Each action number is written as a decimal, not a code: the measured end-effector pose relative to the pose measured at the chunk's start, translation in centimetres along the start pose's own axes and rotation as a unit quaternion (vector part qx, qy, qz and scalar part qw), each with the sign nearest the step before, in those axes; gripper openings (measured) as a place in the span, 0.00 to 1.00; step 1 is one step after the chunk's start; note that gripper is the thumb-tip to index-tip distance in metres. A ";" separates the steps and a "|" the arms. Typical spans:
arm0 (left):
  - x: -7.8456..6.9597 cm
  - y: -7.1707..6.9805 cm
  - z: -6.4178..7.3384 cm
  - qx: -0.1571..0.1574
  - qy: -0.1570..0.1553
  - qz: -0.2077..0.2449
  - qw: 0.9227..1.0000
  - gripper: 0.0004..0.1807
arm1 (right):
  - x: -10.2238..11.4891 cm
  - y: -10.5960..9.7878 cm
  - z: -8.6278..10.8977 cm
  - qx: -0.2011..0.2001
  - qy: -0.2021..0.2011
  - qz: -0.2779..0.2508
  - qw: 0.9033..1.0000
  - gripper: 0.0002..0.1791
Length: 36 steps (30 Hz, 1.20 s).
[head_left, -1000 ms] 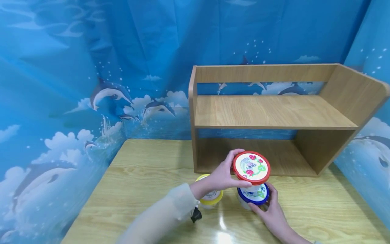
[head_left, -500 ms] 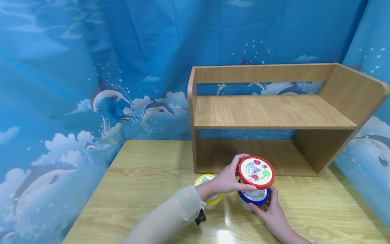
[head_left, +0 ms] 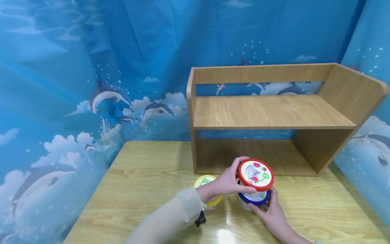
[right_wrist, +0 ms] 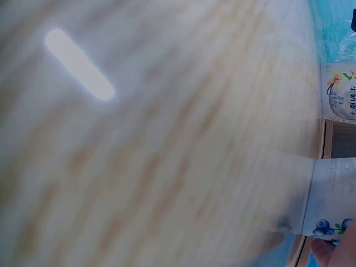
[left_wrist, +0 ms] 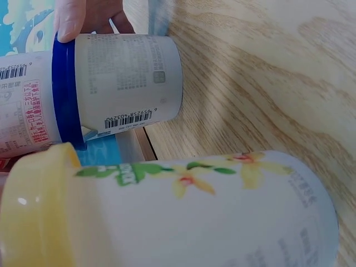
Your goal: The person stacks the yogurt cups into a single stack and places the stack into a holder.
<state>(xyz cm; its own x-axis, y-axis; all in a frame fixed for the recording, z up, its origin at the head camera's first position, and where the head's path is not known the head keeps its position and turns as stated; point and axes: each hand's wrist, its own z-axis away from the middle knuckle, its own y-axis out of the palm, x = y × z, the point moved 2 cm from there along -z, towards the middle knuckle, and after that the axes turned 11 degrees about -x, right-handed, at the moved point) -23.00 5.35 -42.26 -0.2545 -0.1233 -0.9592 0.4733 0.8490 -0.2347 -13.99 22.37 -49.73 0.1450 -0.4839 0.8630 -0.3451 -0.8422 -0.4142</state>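
Observation:
My left hand [head_left: 226, 181] grips a tub with a red lid [head_left: 256, 175], strawberries printed on top. That tub sits over a blue-lidded tub [head_left: 244, 205], and in the left wrist view its white body [left_wrist: 25, 105] meets the blue rim [left_wrist: 67, 92]. My right hand [head_left: 272, 217] holds the blue-lidded tub at its side, thumb in front; blueberries show on its wall [right_wrist: 334, 194] in the right wrist view. A yellow-lidded tub [head_left: 205, 179] stands on the table to the left, partly hidden by my left wrist; yellow flowers mark its side [left_wrist: 194, 211].
A two-tier wooden shelf [head_left: 274, 110] stands just behind the tubs. The wood-grain table [head_left: 137, 189] runs out to the left, with a blue dolphin-print curtain [head_left: 146, 61] behind and at both sides. Something small and black [head_left: 200, 218] hangs at my left wrist.
My left hand has moved a little right and down with the red-lidded tub, bringing it over the blue lid. More of the yellow lid shows now. My right hand stays in place.

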 end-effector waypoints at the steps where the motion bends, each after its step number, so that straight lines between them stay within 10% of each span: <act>1: 0.0 0.0 0.0 0.000 -0.001 0.000 1.000 0.49 | 0.0 0.0 0.0 0.000 -0.001 0.000 1.000 0.46; 16: -0.1 -0.8 0.5 -0.005 0.021 0.005 1.000 0.53 | 0.1 -0.1 0.0 0.014 0.020 0.015 1.000 0.48; 36: -0.4 -6.4 4.8 -0.035 0.086 -0.063 0.994 0.53 | 0.2 -0.1 -0.1 0.005 0.017 0.022 1.000 0.49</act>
<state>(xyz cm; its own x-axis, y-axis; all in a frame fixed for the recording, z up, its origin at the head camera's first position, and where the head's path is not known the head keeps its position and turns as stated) -21.88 -2.55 -41.14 -0.4518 -0.1459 -0.8801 0.3704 0.8668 -0.3338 -14.01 22.33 -49.52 0.0983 -0.5131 0.8527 -0.3408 -0.8224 -0.4555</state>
